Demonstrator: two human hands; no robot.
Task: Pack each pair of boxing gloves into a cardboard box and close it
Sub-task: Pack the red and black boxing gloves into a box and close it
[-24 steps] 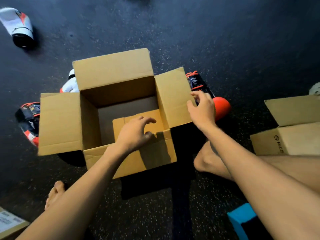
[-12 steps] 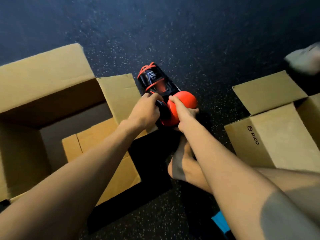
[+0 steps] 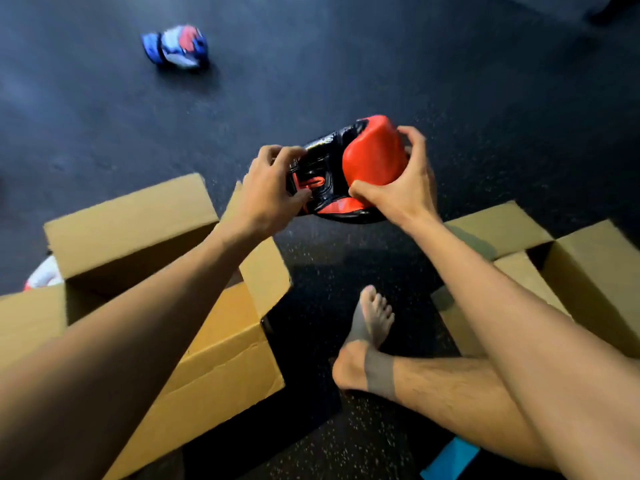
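Observation:
A red and black boxing glove (image 3: 372, 157) is lifted above the dark floor, held in both hands. My left hand (image 3: 268, 194) grips its black cuff end. My right hand (image 3: 403, 183) curls round the red padded end. An open cardboard box (image 3: 221, 348) stands at the lower left under my left forearm, its flaps spread outward; its inside is mostly hidden by the arm. A second open cardboard box (image 3: 588, 271) stands at the right.
A blue, white and red glove (image 3: 176, 46) lies on the floor at the far left. A white and red glove (image 3: 45, 275) peeks out behind the left box. My bare foot (image 3: 367, 327) lies between the boxes. A blue object (image 3: 450, 460) sits at the bottom edge.
Both hands left the box flaps, reached the red glove beside the box, took hold of it and lifted it off the floor. The view shifted right.

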